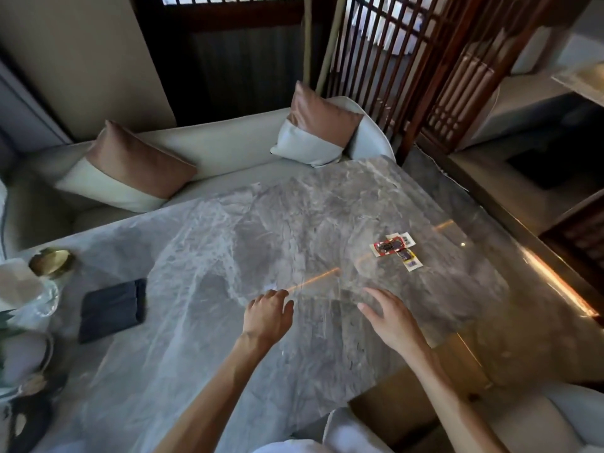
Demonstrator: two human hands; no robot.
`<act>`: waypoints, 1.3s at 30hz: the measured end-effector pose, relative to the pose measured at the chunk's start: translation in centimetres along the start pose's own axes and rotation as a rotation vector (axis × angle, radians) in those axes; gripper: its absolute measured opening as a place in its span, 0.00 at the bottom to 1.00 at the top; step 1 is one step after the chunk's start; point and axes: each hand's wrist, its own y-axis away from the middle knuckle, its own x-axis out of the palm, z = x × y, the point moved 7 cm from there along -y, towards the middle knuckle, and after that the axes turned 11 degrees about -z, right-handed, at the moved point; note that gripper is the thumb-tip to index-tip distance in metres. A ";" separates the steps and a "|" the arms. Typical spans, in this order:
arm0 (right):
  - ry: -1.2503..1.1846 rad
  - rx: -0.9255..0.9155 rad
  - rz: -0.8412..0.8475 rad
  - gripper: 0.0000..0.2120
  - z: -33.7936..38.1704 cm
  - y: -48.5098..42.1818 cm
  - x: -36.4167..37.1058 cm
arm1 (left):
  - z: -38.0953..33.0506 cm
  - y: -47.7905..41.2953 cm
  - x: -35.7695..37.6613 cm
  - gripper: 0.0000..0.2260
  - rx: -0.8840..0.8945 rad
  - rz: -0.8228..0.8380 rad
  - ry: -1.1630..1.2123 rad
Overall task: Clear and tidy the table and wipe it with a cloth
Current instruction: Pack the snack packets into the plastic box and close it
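Both forearms enter from the near edge and extend over the marble worktop (228,230). Left hand (268,313) hovers with fingers (261,299) loosely curled and holds nothing; right hand (390,317) is flat, palm down, fingers (376,294) slightly spread, also holding nothing. Whether either hand touches the surface cannot be told. Wrappers (396,249), a small cluster of red, white and yellow packets, lie flat on the worktop ahead of the right hand and a little to its right, well apart from the left hand. The cluster's long axis runs roughly from far-left to near-right, so the right fingers meet it almost end-on. The right hand is the nearer one and is judged the better choice for the pick-up. A dark folded cloth (112,308) lies to the left, nearer the left hand. A gold dish (52,260) stands at the far-left edge beyond the cloth.
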 end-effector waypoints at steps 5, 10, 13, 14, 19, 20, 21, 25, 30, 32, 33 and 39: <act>-0.045 0.040 0.033 0.18 -2.3 -3.2 -0.4 | -1.2 -1.9 0.8 0.17 -0.044 -0.008 0.006; -0.084 0.043 0.088 0.15 -5.7 -8.9 -1.1 | -4.1 -5.5 2.2 0.17 -0.130 -0.021 0.015; -0.103 0.064 0.115 0.13 -9.0 -13.2 -2.4 | -7.1 -8.4 3.4 0.17 -0.178 -0.041 0.011; -0.099 0.078 0.122 0.13 -10.3 -14.7 -2.9 | -8.3 -9.2 3.9 0.17 -0.195 -0.033 0.016; -0.087 0.170 0.161 0.15 -18.5 -21.0 -4.9 | -14.4 -13.5 8.1 0.14 -0.259 0.013 -0.005; -0.074 0.178 0.172 0.15 -19.9 -22.0 -5.4 | -15.9 -14.2 9.1 0.14 -0.263 0.031 -0.006; -0.055 0.185 0.181 0.15 -21.3 -22.8 -5.8 | -17.2 -14.8 10.1 0.14 -0.267 0.053 -0.005; -0.055 0.258 0.204 0.17 -26.1 -25.3 -6.1 | -22.2 -18.1 13.9 0.14 -0.232 0.125 -0.015; -0.100 0.368 0.311 0.20 -28.9 -26.8 -3.5 | -26.2 -22.2 17.4 0.13 -0.207 0.189 -0.011; -0.104 0.410 0.320 0.21 -29.6 -27.1 -2.4 | -27.0 -23.8 18.5 0.13 -0.220 0.201 0.015; -0.103 0.436 0.327 0.22 -30.0 -27.1 -1.9 | -27.2 -24.6 19.1 0.13 -0.230 0.204 0.031; -0.184 0.625 0.344 0.25 -32.8 -27.3 1.6 | -27.0 -28.4 22.6 0.14 -0.357 0.197 0.172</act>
